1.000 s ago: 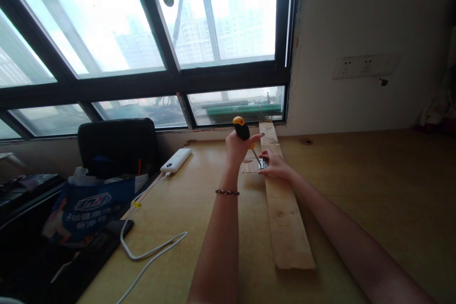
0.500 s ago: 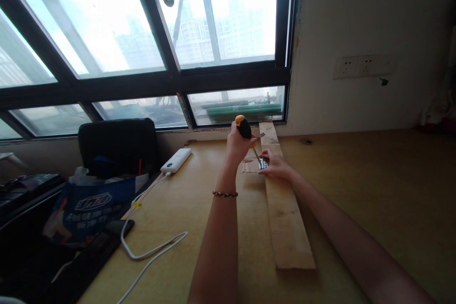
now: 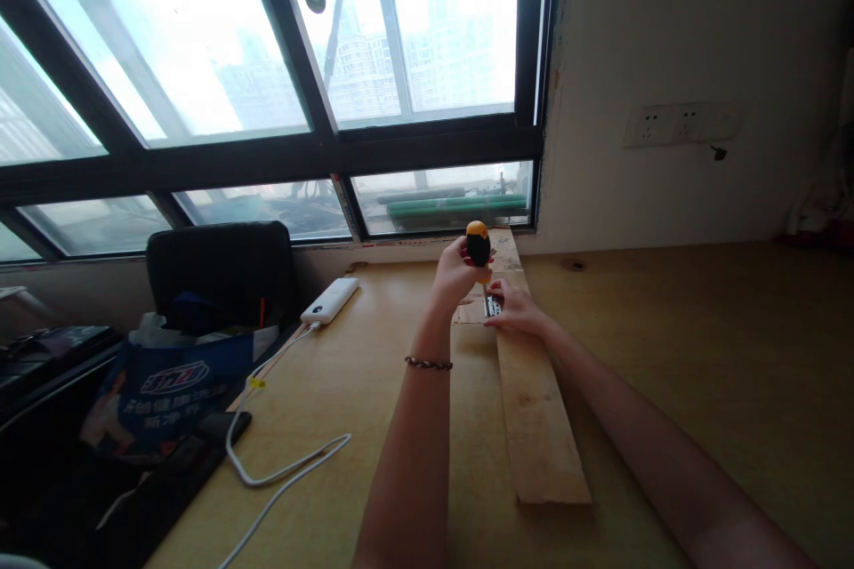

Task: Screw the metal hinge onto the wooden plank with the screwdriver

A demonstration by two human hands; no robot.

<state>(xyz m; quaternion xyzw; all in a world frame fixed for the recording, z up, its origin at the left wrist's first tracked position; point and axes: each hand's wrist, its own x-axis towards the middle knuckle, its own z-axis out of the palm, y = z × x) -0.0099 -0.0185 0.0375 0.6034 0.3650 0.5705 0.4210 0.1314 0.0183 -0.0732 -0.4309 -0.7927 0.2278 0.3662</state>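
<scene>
A left hand (image 3: 453,272) wraps its fingers around a screwdriver (image 3: 478,247). The right hand (image 3: 519,310) pinches a metal piece (image 3: 495,306) on a wooden board (image 3: 539,413).

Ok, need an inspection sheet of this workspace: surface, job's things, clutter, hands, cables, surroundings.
Surface: wooden table, small dark mark near the far edge.
Job's things: screwdriver, tip at metal piece; plank beneath, short board at its left.
Clutter: white device near the left edge.
Hands: left grips screwdriver; right holds metal piece.
Cables: white cable plugged into device, loosely bent.
Surroundings: window, sockets, chair, bag.
</scene>
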